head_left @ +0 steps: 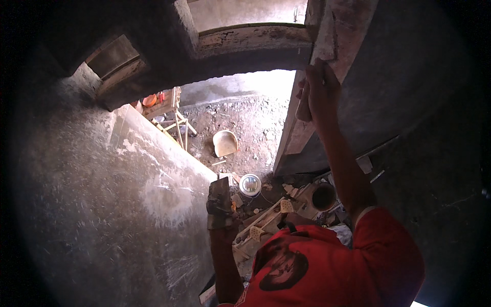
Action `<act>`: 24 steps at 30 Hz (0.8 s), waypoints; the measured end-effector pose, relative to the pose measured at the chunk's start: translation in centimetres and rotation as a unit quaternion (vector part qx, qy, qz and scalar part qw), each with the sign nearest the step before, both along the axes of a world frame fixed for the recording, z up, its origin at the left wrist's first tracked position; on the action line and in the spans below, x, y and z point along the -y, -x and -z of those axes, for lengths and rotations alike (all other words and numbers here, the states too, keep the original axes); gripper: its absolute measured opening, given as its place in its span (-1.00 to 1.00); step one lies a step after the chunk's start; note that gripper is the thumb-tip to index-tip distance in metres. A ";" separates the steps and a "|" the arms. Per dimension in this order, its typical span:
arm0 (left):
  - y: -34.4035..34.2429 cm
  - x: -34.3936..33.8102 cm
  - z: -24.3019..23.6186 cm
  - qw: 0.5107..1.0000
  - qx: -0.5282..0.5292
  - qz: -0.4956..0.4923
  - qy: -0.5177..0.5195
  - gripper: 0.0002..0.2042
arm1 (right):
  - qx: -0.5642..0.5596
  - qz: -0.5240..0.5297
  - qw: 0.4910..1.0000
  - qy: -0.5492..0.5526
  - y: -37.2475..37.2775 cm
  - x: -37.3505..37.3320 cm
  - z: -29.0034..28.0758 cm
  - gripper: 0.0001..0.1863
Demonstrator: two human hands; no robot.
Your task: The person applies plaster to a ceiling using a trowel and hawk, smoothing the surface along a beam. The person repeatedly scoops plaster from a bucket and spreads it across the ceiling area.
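Note:
My right hand (323,92) is raised to the edge of the wall opening, its fingers wrapped around the wooden handle of a trowel (304,106). The trowel's blade is hard to separate from the pale, mortar-smeared board (353,25) that runs along this edge. Lower down, at the left side of the opening, my left hand (224,223) is closed under a small dark board (220,197). Dark wet-looking mortar seems to lie on that board. Its fingers are mostly hidden beneath it.
Below stand a white bucket (250,185) and a round dark container (324,197). Planks (266,220) and rubble lie around my feet. Through the opening, a pale basin (225,143) rests on dirt near a wooden stand (179,123). A rough lintel (245,59) spans above.

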State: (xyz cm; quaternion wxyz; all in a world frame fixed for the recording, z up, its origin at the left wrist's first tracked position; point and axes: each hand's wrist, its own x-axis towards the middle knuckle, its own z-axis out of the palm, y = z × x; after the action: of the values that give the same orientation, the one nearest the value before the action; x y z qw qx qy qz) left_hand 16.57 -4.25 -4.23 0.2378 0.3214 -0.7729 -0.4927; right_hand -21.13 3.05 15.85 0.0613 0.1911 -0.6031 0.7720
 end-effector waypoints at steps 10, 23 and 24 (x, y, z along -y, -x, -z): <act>2.5 -0.1 -2.6 0.995 0.021 -0.031 0.096 -0.60 | -0.040 -0.188 0.976 -0.105 11.5 5.1 0.1 -0.77; 0.8 1.3 -1.2 0.642 -0.388 -0.012 -0.661 -0.58 | 0.147 -0.131 0.980 0.031 14.4 9.6 -3.6 -0.83; 0.9 1.3 -1.1 0.636 -0.389 -0.005 -0.667 -0.58 | 0.149 -0.112 0.982 0.027 15.3 9.6 -3.8 -0.82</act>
State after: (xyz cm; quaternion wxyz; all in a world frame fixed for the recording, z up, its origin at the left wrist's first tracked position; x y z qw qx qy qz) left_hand 15.65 -5.60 -3.17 0.2397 0.1754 -0.0685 -0.9524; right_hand -36.43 -6.54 19.69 -0.1116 0.1385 -0.5593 0.8097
